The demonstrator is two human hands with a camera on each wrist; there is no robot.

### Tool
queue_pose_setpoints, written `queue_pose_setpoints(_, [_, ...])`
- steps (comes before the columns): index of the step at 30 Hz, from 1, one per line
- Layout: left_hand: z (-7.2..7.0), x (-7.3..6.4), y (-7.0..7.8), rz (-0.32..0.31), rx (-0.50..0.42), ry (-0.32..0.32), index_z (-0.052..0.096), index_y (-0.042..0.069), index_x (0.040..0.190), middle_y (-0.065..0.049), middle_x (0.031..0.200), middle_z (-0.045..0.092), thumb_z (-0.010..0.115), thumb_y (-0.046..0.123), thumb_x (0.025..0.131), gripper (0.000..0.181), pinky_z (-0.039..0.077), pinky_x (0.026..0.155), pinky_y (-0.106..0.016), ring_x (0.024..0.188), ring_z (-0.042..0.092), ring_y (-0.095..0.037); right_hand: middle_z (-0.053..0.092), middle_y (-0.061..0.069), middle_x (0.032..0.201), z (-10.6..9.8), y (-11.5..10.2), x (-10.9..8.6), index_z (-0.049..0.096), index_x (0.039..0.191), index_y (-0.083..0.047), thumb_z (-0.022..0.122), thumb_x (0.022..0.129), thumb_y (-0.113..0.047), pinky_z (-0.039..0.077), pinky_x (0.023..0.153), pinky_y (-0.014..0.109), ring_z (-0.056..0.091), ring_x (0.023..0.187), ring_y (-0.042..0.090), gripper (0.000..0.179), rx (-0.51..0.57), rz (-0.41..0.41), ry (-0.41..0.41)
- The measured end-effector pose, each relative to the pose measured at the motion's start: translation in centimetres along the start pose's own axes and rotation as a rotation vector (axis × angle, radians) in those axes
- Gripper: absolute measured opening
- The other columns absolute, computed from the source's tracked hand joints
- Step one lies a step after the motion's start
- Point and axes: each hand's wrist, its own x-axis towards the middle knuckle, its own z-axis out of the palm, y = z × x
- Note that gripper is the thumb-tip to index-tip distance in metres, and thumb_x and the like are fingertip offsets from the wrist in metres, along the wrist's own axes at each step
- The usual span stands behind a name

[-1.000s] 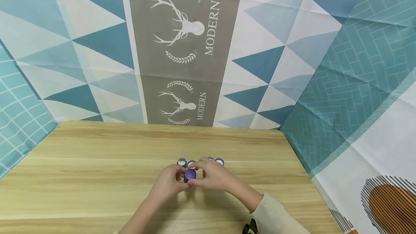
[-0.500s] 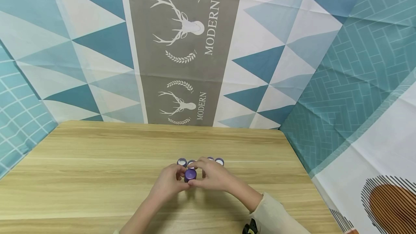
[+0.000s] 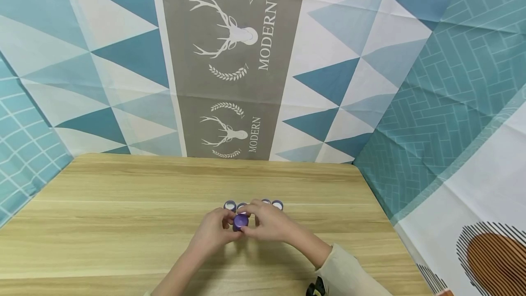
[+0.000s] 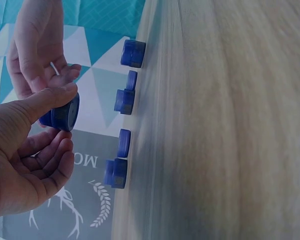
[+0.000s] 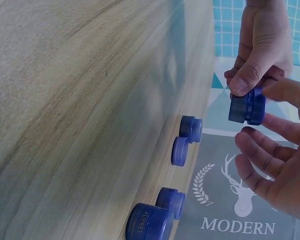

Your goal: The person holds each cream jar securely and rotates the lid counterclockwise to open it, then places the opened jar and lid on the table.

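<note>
A small blue-purple cosmetic jar is held over the table between both hands, its purple lid facing up in the head view. My left hand grips the jar's body, with the thumb pressed along its side in the left wrist view. Around the lid, the thumb and index finger of my right hand pinch from the other side, the remaining fingers spread loosely. Behind the hands stand a jar, a loose lid and a second jar; my right hand partly hides this row in the head view.
A lidded jar marked AUPRES stands at the end of the row on the wooden table. In the left wrist view another loose lid rests beside a jar. Patterned cloth hangs behind the table's far edge.
The right thumb has shifted slightly to the right at the lid's near edge. The jar and my left hand stay where they were.
</note>
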Motion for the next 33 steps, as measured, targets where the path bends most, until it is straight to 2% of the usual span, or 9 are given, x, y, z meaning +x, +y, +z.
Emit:
queue_pose_setpoints(6, [0.00, -0.08, 0.04, 0.014, 0.004, -0.003, 0.067, 0.008, 0.084, 0.000, 0.077, 0.059, 0.083, 0.014, 0.061, 0.029, 0.041, 0.060, -0.019, 0.071, 0.050, -0.012, 0.060, -0.002, 0.092, -0.01, -0.10, 0.09, 0.065, 0.114, -0.016, 0.066, 0.084, -0.039, 0.041, 0.057, 0.013, 0.047, 0.066, 0.001, 0.038, -0.003, 0.027, 0.019])
queue_pose_setpoints(13, [-0.03, -0.12, 0.04, 0.016, 0.014, -0.004, 0.067, 0.009, 0.085, 0.001, 0.078, 0.059, 0.084, 0.020, 0.062, 0.030, 0.041, 0.059, -0.018, 0.071, 0.050, -0.012, 0.058, -0.007, 0.091, -0.05, -0.10, 0.13, 0.065, 0.116, -0.018, 0.066, 0.084, -0.031, 0.041, 0.057, 0.013, 0.046, 0.065, 0.000, 0.034, -0.021, 0.011, -0.010])
queue_pose_setpoints(20, [-0.03, -0.18, 0.05, 0.025, 0.012, -0.008, 0.066, 0.007, 0.085, -0.001, 0.077, 0.058, 0.084, 0.016, 0.060, 0.032, 0.041, 0.059, -0.018, 0.070, 0.049, -0.012, 0.057, -0.005, 0.093, 0.03, -0.23, 0.09, 0.063, 0.119, -0.017, 0.067, 0.083, -0.035, 0.041, 0.058, 0.014, 0.045, 0.066, 0.001, 0.040, -0.028, 0.036, -0.022])
queue_pose_setpoints(28, [-0.03, -0.18, -0.12, 0.005, 0.005, -0.019, 0.066, 0.006, 0.088, -0.001, 0.078, 0.056, 0.084, 0.017, 0.062, 0.033, 0.040, 0.058, -0.018, 0.070, 0.047, -0.011, 0.057, -0.004, 0.092, -0.07, -0.33, 0.03, 0.062, 0.121, -0.017, 0.066, 0.084, -0.028, 0.039, 0.054, 0.013, 0.043, 0.063, 0.000, 0.039, -0.041, 0.025, -0.038])
queue_pose_setpoints(33, [0.03, -0.15, -0.14, 0.018, 0.007, -0.010, 0.066, 0.006, 0.086, 0.000, 0.078, 0.058, 0.084, 0.016, 0.061, 0.033, 0.042, 0.060, -0.018, 0.071, 0.050, -0.011, 0.058, -0.004, 0.092, -0.01, -0.26, 0.08, 0.063, 0.119, -0.018, 0.067, 0.083, -0.039, 0.039, 0.055, 0.014, 0.044, 0.065, 0.001, 0.042, -0.029, 0.041, -0.018])
